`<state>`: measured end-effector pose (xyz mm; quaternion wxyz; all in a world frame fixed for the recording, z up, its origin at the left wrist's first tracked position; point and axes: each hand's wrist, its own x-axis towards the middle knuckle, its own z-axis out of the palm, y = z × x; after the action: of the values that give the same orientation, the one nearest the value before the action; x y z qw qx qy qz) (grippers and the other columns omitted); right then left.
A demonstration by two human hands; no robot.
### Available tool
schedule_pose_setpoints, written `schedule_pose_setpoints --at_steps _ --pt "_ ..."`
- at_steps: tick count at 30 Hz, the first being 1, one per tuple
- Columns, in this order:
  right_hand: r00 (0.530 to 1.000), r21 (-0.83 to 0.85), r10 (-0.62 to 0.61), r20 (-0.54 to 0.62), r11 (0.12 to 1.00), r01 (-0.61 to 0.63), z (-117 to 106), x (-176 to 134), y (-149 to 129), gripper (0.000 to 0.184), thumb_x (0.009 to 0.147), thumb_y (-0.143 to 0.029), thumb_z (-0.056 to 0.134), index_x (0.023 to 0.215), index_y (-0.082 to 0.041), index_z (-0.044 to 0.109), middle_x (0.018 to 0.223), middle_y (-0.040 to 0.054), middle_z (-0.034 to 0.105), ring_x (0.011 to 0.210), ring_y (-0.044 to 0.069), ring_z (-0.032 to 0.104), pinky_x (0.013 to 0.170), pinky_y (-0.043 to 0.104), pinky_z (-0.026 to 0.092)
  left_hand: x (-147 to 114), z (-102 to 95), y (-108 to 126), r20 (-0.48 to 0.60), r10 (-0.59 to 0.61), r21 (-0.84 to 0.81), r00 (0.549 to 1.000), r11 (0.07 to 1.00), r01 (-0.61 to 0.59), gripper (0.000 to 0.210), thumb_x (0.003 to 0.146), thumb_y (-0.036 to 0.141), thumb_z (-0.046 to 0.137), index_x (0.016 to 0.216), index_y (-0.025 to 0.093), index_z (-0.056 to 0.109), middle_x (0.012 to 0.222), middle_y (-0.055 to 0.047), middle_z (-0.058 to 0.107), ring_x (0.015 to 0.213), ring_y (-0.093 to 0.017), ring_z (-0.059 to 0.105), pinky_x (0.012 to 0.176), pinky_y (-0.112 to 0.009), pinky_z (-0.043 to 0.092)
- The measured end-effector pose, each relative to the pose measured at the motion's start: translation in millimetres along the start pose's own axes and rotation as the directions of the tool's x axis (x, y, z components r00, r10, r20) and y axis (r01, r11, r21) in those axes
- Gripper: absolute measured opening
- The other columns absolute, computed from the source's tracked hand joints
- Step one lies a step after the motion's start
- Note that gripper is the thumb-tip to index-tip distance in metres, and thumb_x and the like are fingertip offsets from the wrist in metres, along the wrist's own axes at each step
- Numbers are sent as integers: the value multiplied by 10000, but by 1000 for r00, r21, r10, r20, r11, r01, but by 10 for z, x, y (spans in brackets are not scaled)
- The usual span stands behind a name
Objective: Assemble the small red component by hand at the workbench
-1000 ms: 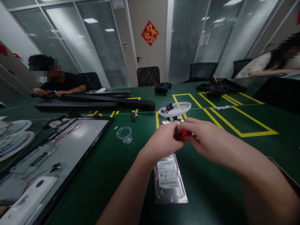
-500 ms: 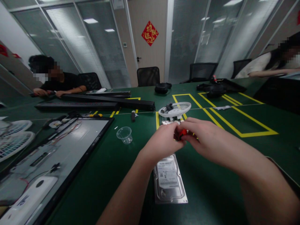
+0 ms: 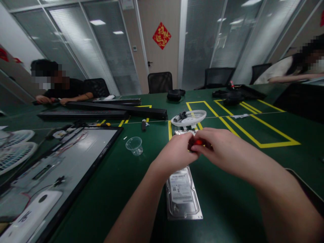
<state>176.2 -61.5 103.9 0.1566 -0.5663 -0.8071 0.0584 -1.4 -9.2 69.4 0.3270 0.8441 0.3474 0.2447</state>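
Observation:
My left hand (image 3: 176, 152) and my right hand (image 3: 220, 143) meet over the middle of the table, fingers closed and almost touching. Between the fingertips shows the red end of what looks like a small screwdriver (image 3: 198, 142); its lower part is hidden. My right thumb and fingers pinch the red part, and my left fingers curl around its dark side. A silver hard drive (image 3: 183, 194) with a white label lies flat below my hands, its far end covered by them. Just beyond my hands, the edge of another silver metal piece (image 3: 180, 132) shows.
A clear plastic cup (image 3: 135, 147) stands to the left, near an opened flat panel (image 3: 83, 148) with a white device (image 3: 32, 212) on it. Beyond my hands sits a white basket (image 3: 199, 117) holding small parts. Black bars (image 3: 101, 111) lie far left, before a co-worker (image 3: 63, 87).
My right fingers have rolled slightly over the red part, so less of it shows. Both hands stay in the same place, and the hard drive has not moved.

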Motion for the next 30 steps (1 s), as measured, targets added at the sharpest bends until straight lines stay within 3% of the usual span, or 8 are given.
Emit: schedule_pose_setpoints --at_steps 3,8,14,20,25,27,30 --pt "1000 3 8 -9 1000 -8 -6 -12 16 92 989 -202 711 1070 -213 754 1038 73 739 883 248 681 753 359 472 1 -1 -2 1 -3 -4 1000 1000 3 216 816 146 686 1026 171 727 1018 -83 805 905 -245 741 738 -333 539" --pt "994 97 -107 -1 990 106 1 -43 39 343 979 -12 522 1107 -239 746 1159 71 713 979 227 681 858 362 492 6 7 -11 -9 -2 -4 1000 1000 2 195 839 174 729 1033 180 726 1038 -78 810 945 -249 753 800 -345 568" --pt "1000 12 -3 -5 1000 3 -15 -12 -1 65 998 -205 691 1015 -207 754 1020 85 739 894 260 682 770 370 492 -6 -16 18 25 -11 8 1000 1000 11 186 824 139 686 1005 171 715 1013 -82 801 896 -232 731 752 -325 550" --pt "992 57 -121 -28 991 123 7 -36 14 315 945 -7 559 1056 -235 745 1104 66 724 924 222 681 806 343 481 0 -1 -2 1 -3 12 1000 1000 3 186 827 160 720 1012 183 720 1048 -82 809 976 -267 757 820 -360 568" --pt "999 45 -27 -18 999 28 16 -3 -15 46 991 -221 702 973 -210 742 965 67 740 867 250 674 752 363 465 0 -23 7 24 23 4 999 1000 -23 223 806 133 673 1020 181 714 1095 -94 812 1010 -281 757 857 -375 569" --pt "999 47 -26 -26 999 27 4 -10 -18 52 981 -227 718 1021 -211 747 1000 68 740 866 247 677 753 361 472 -3 -29 9 27 15 17 1000 1000 -16 234 812 138 673 1038 176 720 1114 -103 814 1019 -289 756 876 -389 574" --pt "994 50 -105 -38 993 107 -12 -33 -4 231 947 -65 629 1079 -220 737 1128 78 720 901 224 684 784 342 489 -5 -27 5 7 5 25 1000 1000 -5 228 833 186 728 1061 178 726 1115 -100 814 1033 -292 756 902 -400 578"
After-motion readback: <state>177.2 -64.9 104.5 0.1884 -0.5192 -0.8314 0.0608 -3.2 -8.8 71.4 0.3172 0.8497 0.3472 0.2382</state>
